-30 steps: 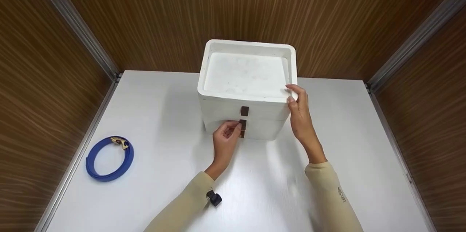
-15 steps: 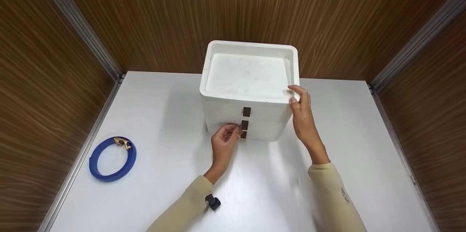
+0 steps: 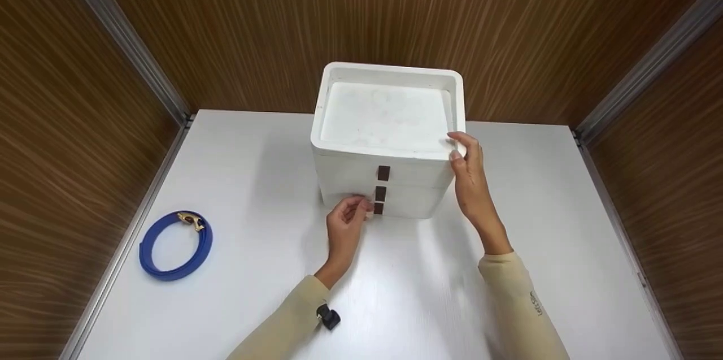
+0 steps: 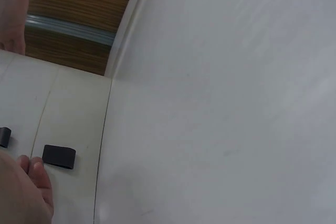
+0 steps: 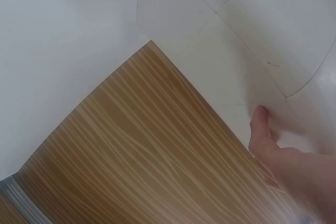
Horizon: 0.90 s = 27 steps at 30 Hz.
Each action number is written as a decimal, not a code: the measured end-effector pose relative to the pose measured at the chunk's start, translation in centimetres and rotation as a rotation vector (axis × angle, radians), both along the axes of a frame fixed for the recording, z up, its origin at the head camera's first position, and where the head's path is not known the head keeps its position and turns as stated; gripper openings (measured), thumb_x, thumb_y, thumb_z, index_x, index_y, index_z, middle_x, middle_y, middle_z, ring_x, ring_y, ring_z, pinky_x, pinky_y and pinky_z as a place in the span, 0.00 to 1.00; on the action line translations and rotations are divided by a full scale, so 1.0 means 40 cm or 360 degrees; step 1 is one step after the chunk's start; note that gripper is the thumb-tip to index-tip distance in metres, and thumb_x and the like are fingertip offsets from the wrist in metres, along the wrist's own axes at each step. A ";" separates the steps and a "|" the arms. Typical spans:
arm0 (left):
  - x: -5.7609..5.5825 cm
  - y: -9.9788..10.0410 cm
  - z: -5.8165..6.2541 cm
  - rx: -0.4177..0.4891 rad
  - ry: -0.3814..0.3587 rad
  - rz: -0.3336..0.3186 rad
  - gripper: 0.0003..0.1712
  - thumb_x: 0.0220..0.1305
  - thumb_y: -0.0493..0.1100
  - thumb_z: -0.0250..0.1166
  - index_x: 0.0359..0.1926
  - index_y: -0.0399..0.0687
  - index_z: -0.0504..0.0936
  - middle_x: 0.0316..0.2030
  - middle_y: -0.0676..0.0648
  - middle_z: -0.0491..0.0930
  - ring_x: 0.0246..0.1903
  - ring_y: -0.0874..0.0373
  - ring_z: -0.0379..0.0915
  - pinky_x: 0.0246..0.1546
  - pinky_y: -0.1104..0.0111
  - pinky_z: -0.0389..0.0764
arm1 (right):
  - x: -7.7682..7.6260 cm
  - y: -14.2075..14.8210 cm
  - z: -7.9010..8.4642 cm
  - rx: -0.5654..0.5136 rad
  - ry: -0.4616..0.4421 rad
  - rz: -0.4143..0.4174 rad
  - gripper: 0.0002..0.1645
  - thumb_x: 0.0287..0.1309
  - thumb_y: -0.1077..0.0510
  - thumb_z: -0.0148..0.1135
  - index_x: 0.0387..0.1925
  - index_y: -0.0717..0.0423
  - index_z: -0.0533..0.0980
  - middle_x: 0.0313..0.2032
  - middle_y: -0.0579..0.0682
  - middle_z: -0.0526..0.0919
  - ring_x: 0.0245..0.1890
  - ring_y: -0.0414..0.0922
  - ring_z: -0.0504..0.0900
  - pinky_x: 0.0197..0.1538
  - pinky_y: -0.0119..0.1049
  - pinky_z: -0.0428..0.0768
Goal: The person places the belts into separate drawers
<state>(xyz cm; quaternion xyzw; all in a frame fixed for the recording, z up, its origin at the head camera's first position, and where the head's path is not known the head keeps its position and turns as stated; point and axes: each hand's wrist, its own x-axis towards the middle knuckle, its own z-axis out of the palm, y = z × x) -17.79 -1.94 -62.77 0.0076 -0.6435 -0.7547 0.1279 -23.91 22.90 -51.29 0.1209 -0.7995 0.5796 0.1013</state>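
A white drawer unit (image 3: 350,173) with a rimmed top stands at the back of the table. Three dark handles run down its front: an upper one (image 3: 384,173), a middle one (image 3: 380,193) and a bottom one (image 3: 378,208). My left hand (image 3: 343,233), fingers loosely bent, is right beside the bottom handle; in the left wrist view its fingertips (image 4: 38,167) lie at the edge of that handle (image 4: 59,156), not around it. With thumb and fingers over the rim, my right hand (image 3: 473,190) grips the unit's front right corner.
On the left of the white table (image 3: 254,190) lies a coiled blue belt (image 3: 148,250) with a gold buckle (image 3: 191,220). Brown wood-grain panels (image 3: 395,9) rise behind and at both sides, joined by metal corner posts (image 3: 121,35).
My left hand has slid down from the middle handle to beside the bottom one. My right hand keeps its grip on the corner. The view has shifted slightly.
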 end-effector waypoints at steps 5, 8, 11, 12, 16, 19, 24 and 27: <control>0.003 0.003 -0.005 0.0002 -0.0094 0.0015 0.07 0.78 0.32 0.66 0.48 0.30 0.86 0.41 0.36 0.89 0.45 0.27 0.84 0.47 0.47 0.87 | 0.002 0.002 0.001 0.0007 0.0004 0.0000 0.30 0.84 0.49 0.42 0.76 0.60 0.62 0.76 0.62 0.59 0.82 0.56 0.51 0.81 0.59 0.52; 0.004 0.004 -0.008 0.0020 -0.0157 0.0010 0.07 0.77 0.31 0.66 0.49 0.29 0.86 0.42 0.35 0.89 0.46 0.27 0.84 0.48 0.46 0.87 | 0.001 0.002 0.000 0.0001 0.0007 -0.0003 0.29 0.84 0.49 0.43 0.76 0.60 0.62 0.75 0.63 0.59 0.82 0.56 0.52 0.80 0.60 0.52; 0.002 0.004 -0.012 -0.0003 -0.0197 -0.0007 0.07 0.77 0.31 0.66 0.49 0.29 0.86 0.43 0.35 0.89 0.47 0.30 0.85 0.49 0.51 0.88 | -0.001 0.002 0.001 -0.0012 0.0016 -0.0011 0.29 0.84 0.50 0.43 0.76 0.60 0.63 0.76 0.63 0.59 0.82 0.56 0.52 0.80 0.60 0.53; 0.002 0.005 -0.012 -0.0017 -0.0202 -0.0011 0.07 0.77 0.31 0.67 0.50 0.29 0.86 0.43 0.35 0.89 0.48 0.31 0.85 0.48 0.54 0.89 | -0.002 0.003 0.002 -0.0011 0.0016 -0.0014 0.29 0.84 0.50 0.43 0.76 0.60 0.63 0.76 0.63 0.59 0.82 0.56 0.52 0.80 0.61 0.53; 0.001 0.004 -0.018 -0.0080 -0.0216 -0.0020 0.09 0.76 0.32 0.68 0.51 0.30 0.87 0.45 0.36 0.88 0.47 0.36 0.86 0.45 0.66 0.87 | -0.004 0.004 0.004 -0.0008 0.0012 -0.0019 0.29 0.83 0.50 0.43 0.76 0.60 0.63 0.76 0.62 0.60 0.82 0.55 0.53 0.80 0.59 0.54; 0.001 0.003 -0.022 -0.0086 -0.0240 -0.0041 0.10 0.76 0.34 0.69 0.52 0.31 0.87 0.46 0.36 0.88 0.46 0.38 0.85 0.43 0.70 0.86 | -0.004 0.003 0.004 -0.0002 0.0009 -0.0024 0.29 0.83 0.51 0.43 0.75 0.60 0.63 0.75 0.62 0.60 0.81 0.55 0.53 0.80 0.58 0.54; -0.001 0.000 -0.028 -0.0086 -0.0287 -0.0085 0.13 0.78 0.38 0.69 0.55 0.31 0.86 0.47 0.38 0.88 0.47 0.40 0.85 0.44 0.68 0.86 | -0.010 0.000 0.002 0.0016 0.0028 -0.0011 0.29 0.83 0.50 0.42 0.76 0.60 0.63 0.75 0.61 0.61 0.81 0.54 0.53 0.80 0.58 0.54; 0.000 0.001 -0.034 -0.0077 -0.0290 -0.0094 0.14 0.79 0.38 0.68 0.56 0.30 0.85 0.47 0.37 0.87 0.48 0.39 0.85 0.44 0.66 0.86 | -0.013 0.000 -0.002 0.0031 0.0034 0.0012 0.30 0.84 0.49 0.42 0.76 0.59 0.63 0.75 0.61 0.61 0.81 0.54 0.53 0.79 0.59 0.55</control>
